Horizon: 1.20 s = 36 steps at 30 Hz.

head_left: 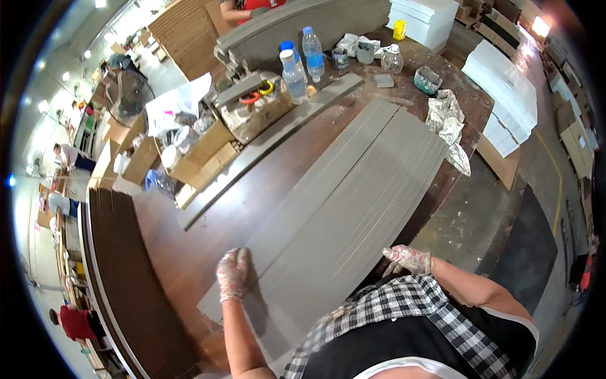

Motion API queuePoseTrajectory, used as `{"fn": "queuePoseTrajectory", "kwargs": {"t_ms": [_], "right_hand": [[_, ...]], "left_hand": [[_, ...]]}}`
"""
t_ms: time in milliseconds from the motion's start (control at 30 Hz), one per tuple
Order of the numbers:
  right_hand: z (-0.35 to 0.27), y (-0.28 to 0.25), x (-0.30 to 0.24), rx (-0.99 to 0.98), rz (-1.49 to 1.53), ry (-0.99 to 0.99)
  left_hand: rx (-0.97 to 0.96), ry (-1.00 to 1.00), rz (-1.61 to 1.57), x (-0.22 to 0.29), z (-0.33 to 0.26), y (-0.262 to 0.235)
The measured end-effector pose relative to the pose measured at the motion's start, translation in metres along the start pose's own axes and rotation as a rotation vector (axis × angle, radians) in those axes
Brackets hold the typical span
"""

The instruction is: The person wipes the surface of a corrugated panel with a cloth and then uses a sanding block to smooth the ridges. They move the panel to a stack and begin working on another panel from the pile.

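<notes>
Long grey boards (pixel 360 199) lie slanting across the table in front of me, the right-hand ones stacked with several edges showing. My left hand (pixel 233 273), in a patterned glove, rests at the left long edge of the boards, its fingers straight and close together. At the near right edge of the stack is my right hand (pixel 409 259), also gloved. Its fingers are curled, with the tips near the board edge and my checked apron (pixel 379 297). What lies between those fingertips, if anything, is too small to make out.
A narrow grey strip (pixel 271 148) lies left of the boards. Behind it stand open cartons (pixel 202 148), water bottles (pixel 312 54) and jars (pixel 391 60). A crumpled cloth (pixel 445 123) sits at the far right. Brown stacked panels (pixel 136 284) stand on the left. A person (pixel 243 9) is across the table.
</notes>
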State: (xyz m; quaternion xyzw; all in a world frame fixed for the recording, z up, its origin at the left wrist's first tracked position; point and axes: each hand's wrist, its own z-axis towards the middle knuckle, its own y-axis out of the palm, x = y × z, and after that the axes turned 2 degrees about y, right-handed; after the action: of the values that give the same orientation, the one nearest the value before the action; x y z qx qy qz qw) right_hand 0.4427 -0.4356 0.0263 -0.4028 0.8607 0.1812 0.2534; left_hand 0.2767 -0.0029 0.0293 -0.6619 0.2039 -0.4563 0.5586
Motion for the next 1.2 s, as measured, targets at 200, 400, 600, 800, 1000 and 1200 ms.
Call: {"fn": "queuePoseTrajectory", "kwargs": {"t_ms": [200, 400, 600, 800, 1000, 1200], "right_hand": [[-0.035, -0.040, -0.086, -0.398, -0.482, 0.030], [0.027, -0.111, -0.215, 0.313, -0.301, -0.555], [0.154, -0.268, -0.280, 0.998, -0.987, -0.610], [0.207, -0.296, -0.301, 0.491, -0.919, -0.232], [0.226, -0.357, -0.289, 0.249, -0.737, -0.280], [0.255, -0.414, -0.289, 0.345, -0.647, -0.355]], "left_hand": [[0.104, -0.309, 0.296, -0.089, -0.062, -0.029], [0.286, -0.685, -0.301, -0.161, -0.117, -0.028], [0.045, -0.802, -0.260, -0.126, -0.096, -0.040], [-0.107, -1.047, -0.469, -0.138, -0.098, -0.061], [-0.029, -1.231, -0.586, -0.101, -0.082, -0.065], [0.163, -1.083, -0.699, -0.121, -0.064, -0.046]]}}
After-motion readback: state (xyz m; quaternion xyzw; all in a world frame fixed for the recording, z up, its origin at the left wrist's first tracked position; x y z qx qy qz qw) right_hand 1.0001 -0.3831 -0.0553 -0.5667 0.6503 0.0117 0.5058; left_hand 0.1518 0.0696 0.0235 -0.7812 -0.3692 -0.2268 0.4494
